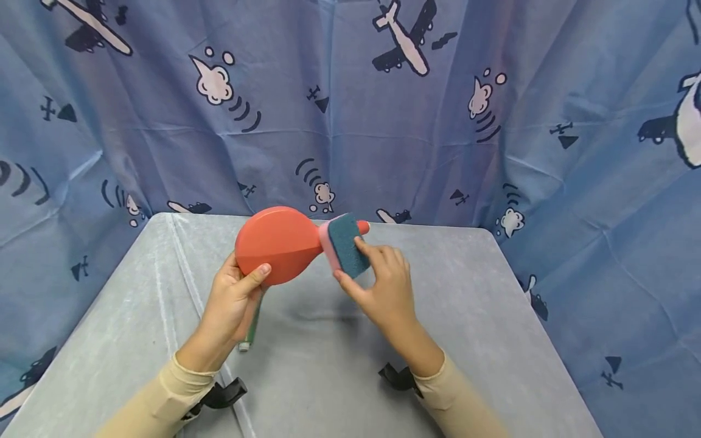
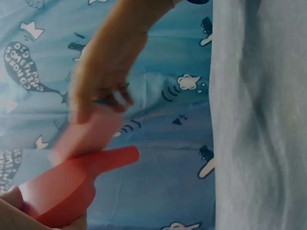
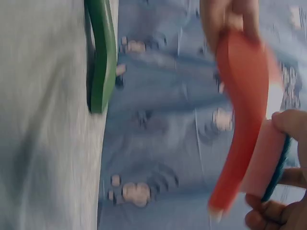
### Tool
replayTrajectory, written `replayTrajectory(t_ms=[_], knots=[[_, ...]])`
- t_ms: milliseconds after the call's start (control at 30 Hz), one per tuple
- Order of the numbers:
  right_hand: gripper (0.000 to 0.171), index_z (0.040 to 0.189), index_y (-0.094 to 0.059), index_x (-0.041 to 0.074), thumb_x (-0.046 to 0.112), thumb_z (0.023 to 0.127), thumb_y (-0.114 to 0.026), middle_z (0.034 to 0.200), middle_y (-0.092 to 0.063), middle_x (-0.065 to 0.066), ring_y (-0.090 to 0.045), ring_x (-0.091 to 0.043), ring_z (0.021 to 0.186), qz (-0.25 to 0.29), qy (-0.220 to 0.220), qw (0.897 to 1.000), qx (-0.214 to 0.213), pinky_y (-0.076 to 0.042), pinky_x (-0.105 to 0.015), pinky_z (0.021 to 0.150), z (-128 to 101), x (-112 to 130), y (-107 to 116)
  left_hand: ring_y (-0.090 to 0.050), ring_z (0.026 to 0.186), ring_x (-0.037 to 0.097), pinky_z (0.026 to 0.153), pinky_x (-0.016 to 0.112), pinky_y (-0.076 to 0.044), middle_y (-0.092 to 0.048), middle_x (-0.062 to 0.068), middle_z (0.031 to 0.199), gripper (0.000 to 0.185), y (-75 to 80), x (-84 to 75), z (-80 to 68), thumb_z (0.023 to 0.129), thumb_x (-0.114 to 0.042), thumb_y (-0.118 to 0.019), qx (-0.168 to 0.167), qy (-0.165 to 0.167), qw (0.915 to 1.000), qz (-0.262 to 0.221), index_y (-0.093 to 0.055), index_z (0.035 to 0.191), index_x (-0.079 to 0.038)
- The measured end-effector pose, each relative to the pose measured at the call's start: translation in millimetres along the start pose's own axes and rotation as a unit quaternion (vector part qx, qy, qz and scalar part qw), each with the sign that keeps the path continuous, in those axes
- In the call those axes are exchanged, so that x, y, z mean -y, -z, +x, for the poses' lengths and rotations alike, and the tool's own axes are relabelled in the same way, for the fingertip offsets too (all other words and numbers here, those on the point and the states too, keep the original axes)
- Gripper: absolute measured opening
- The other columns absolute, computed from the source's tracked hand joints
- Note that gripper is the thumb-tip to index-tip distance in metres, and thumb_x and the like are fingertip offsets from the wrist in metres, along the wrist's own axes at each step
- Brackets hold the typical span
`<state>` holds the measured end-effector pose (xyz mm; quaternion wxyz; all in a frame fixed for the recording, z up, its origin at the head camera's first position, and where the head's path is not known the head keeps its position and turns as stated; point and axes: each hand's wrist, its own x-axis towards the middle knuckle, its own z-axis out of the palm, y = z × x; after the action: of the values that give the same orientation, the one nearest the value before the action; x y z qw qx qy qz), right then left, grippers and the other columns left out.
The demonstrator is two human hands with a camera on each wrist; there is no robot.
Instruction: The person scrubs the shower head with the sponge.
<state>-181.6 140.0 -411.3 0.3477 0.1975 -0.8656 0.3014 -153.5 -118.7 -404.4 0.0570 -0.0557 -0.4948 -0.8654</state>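
Note:
My left hand grips a red scoop-like piece by the edge of its round part, thumb on the near face. Its short narrow handle points right. My right hand pinches a sponge with pink foam on one side and a teal scouring layer on the other. In the right wrist view, the pink side of the sponge lies against the red piece near its handle. The left wrist view shows the pink foam blurred, over the base of the handle.
A green, slightly curved long object lies on the grey cloth-covered table; its pale end shows below my left hand in the head view. Behind the table hangs a blue curtain printed with airplanes.

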Motion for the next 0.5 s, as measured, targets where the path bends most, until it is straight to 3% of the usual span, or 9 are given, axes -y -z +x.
replayTrajectory(t_ms=[133, 233, 333, 500], knots=[[0.063, 0.135, -0.067, 0.015, 0.051, 0.085, -0.079, 0.113, -0.07, -0.012, -0.058, -0.031, 0.102, -0.031, -0.108, 0.993, 0.016, -0.043, -0.048, 0.092, 8, -25, 5, -0.064, 0.112, 0.013, 0.098, 0.026, -0.054, -0.066, -0.002, 0.124, 0.049, 5.3, -9.9, 0.9, 0.096, 0.014, -0.057, 0.028, -0.035, 0.9987, 0.024, -0.056, 0.137, -0.012], [0.064, 0.138, -0.065, 0.015, 0.054, 0.088, -0.076, 0.121, -0.068, -0.013, -0.057, -0.031, 0.108, -0.01, -0.155, 0.987, 0.041, -0.043, -0.05, 0.096, 12, -32, 10, -0.064, 0.113, 0.013, 0.099, 0.026, -0.054, -0.068, -0.002, 0.124, 0.05, 8.9, -18.0, -0.1, 0.095, 0.015, -0.059, 0.055, -0.065, 0.9956, 0.04, -0.058, 0.137, -0.011], [0.063, 0.137, -0.065, 0.016, 0.054, 0.088, -0.076, 0.126, -0.067, -0.01, -0.056, -0.027, 0.113, 0.046, -0.162, 0.983, 0.069, -0.046, -0.048, 0.097, 13, -25, 15, -0.065, 0.112, 0.014, 0.096, 0.026, -0.056, -0.069, -0.001, 0.124, 0.049, 10.0, -23.3, -1.1, 0.093, 0.016, -0.061, 0.069, -0.086, 0.9924, 0.055, -0.06, 0.134, -0.011], [0.051, 0.135, -0.067, 0.018, 0.039, 0.09, -0.079, 0.131, -0.067, -0.001, -0.06, -0.017, 0.107, 0.169, -0.129, 0.971, 0.105, -0.051, -0.04, 0.089, 9, 0, 22, -0.067, 0.11, 0.013, 0.091, 0.025, -0.058, -0.07, -0.001, 0.119, 0.05, 7.7, -22.6, -2.3, 0.088, 0.02, -0.064, 0.09, -0.113, 0.9832, 0.112, -0.065, 0.127, -0.012]])
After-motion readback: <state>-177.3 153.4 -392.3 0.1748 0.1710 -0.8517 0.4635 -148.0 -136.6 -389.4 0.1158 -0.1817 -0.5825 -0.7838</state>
